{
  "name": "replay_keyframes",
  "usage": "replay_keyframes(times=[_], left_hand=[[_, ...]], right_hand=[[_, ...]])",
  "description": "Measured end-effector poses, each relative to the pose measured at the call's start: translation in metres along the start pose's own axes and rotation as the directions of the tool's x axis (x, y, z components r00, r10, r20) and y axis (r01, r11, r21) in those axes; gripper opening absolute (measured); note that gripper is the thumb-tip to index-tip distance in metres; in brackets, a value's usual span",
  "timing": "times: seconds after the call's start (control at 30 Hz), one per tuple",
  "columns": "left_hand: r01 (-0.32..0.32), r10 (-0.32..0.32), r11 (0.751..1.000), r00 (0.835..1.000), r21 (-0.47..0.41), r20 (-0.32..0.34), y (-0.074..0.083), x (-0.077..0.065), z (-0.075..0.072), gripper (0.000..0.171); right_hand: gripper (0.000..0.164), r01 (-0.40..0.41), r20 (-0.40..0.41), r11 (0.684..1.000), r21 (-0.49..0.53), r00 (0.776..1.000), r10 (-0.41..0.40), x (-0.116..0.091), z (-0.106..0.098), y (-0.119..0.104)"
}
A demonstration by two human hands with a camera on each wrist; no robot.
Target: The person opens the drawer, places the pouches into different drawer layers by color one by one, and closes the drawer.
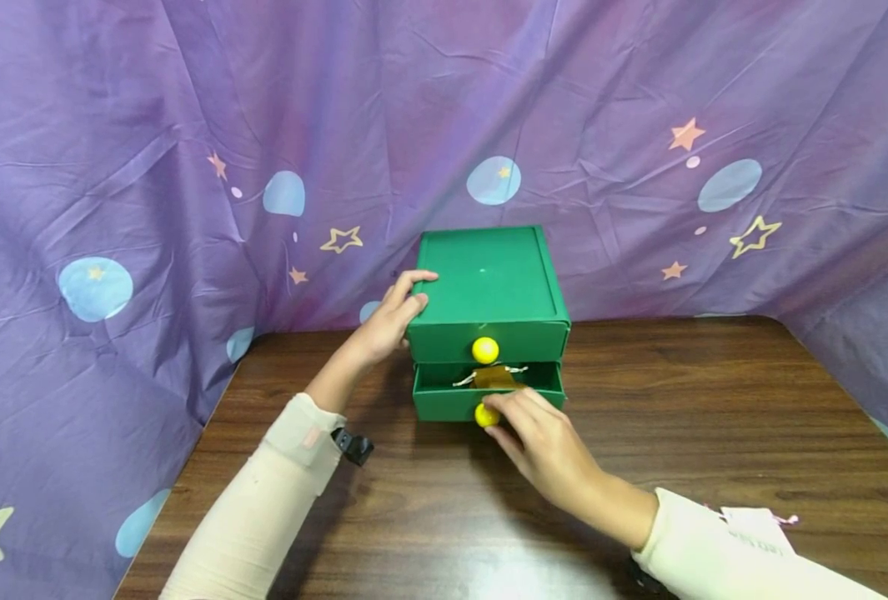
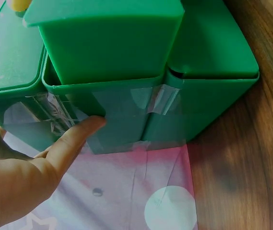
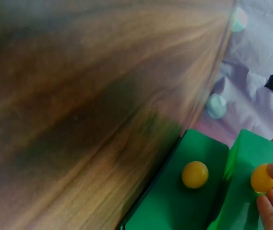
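Note:
A green drawer cabinet [image 1: 489,275] stands on the table, its upper drawer closed with a yellow ball knob [image 1: 485,350]. Below that, a drawer [image 1: 447,407] is pulled partway out. Inside it lies a golden-brown pouch [image 1: 493,378] with pale drawstrings. My right hand [image 1: 552,442] pinches this drawer's yellow knob [image 3: 261,179] between thumb and fingers. At the cabinet's left side, my left hand [image 1: 385,327] rests against the upper edge, fingers fairly straight. The left wrist view shows one of its digits [image 2: 78,136] lying along the green side wall.
A closed bottom drawer [image 3: 174,206] with its own yellow knob [image 3: 195,174] shows in the right wrist view. On the brown wooden table [image 1: 751,417], a white pouch [image 1: 759,527] with pink cord lies partly behind the right sleeve. A purple star-patterned cloth [image 1: 601,100] hangs behind.

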State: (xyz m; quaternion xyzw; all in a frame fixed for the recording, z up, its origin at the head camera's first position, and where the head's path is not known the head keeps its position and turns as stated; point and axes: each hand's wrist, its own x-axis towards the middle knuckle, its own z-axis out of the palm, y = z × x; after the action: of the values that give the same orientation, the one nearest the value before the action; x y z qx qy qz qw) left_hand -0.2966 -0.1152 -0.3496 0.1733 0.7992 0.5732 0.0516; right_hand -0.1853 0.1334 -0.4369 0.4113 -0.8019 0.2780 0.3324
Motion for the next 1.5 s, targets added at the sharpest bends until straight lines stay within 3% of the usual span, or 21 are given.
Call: replay_keyframes(times=[0.4,0.9,1.27,1.5], left_hand=[[0.002,-0.002,0.999,1.0,0.039,0.001,-0.001,-0.001,-0.001,0.047],[-0.008,0.008,0.998,1.0,0.064,-0.001,0.002,-0.001,-0.001,0.045],[-0.015,0.014,0.998,1.0,0.057,0.006,0.003,-0.001,-0.001,0.046],[-0.01,0.01,0.999,1.0,0.051,0.007,0.001,0.0,-0.001,0.045]], right_hand=[[0.04,-0.052,0.011,0.999,-0.003,0.999,0.052,0.008,0.005,0.011],[0.045,-0.022,-0.042,1.0,-0.014,0.999,0.022,0.013,0.008,0.023],[0.045,-0.035,-0.028,0.999,-0.003,0.999,0.034,0.012,0.006,0.028],[0.046,-0.084,-0.007,0.996,0.002,0.996,0.084,0.009,0.006,0.025]])
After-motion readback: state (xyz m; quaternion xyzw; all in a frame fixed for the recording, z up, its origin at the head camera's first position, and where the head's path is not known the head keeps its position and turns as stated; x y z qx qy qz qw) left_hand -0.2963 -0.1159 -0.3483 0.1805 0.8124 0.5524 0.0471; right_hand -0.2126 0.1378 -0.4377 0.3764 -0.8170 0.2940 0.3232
